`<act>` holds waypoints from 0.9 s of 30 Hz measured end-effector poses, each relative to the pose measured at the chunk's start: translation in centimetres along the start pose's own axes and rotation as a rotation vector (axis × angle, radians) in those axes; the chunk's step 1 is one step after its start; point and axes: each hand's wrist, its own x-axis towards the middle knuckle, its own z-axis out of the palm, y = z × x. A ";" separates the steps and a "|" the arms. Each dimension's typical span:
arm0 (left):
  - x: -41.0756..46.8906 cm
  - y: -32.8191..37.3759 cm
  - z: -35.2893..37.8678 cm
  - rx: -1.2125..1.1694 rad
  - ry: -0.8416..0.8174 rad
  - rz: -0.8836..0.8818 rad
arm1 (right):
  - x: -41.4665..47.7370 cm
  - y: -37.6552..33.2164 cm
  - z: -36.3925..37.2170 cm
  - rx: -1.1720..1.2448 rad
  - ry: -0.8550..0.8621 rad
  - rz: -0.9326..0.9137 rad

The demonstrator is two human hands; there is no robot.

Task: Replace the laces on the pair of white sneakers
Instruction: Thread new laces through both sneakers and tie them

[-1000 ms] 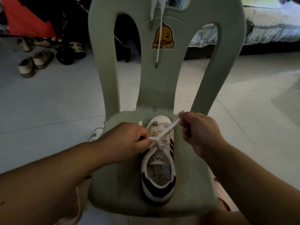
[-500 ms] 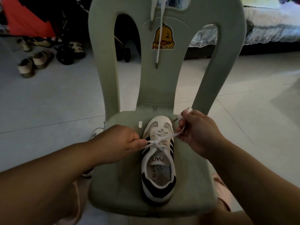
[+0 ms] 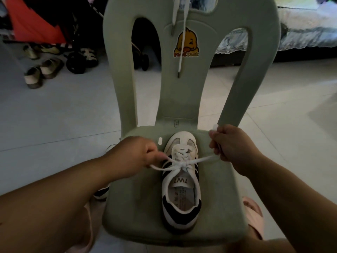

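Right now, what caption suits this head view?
Left hand and right hand pull the lace taut over a sneaker on a chair.

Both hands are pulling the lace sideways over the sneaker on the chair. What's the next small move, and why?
Likely a short outward tug with both hands to seat the knot. The left hand and right hand each pinch the lace, which runs taut to that knot over the top eyelets of the sneaker; lower rows are already laced. Whether it is a bow, I cannot tell.

A: Where's your sneaker point(image 3: 180, 190)?
B: On the green chair point(image 3: 138, 207), toe toward the backrest. Your left hand point(image 3: 135, 154) and right hand point(image 3: 231, 143) each pinch the lace point(image 3: 204, 158), stretched sideways.
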 end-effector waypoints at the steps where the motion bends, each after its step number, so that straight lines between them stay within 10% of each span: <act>1: 0.1 0.7 -0.2 -0.139 0.065 -0.017 | 0.0 -0.4 0.0 0.062 -0.019 -0.007; 7: 1.3 5.0 -0.7 -0.720 0.023 -0.144 | 0.1 -2.7 1.3 0.191 -0.136 -0.095; 15: 2.7 7.0 -0.8 -0.679 0.026 -0.150 | 0.0 -5.5 1.7 0.435 -0.237 -0.140; 27: 1.7 4.1 -1.8 -0.978 0.081 -0.346 | -4.8 -1.3 4.0 -0.438 -0.261 -0.306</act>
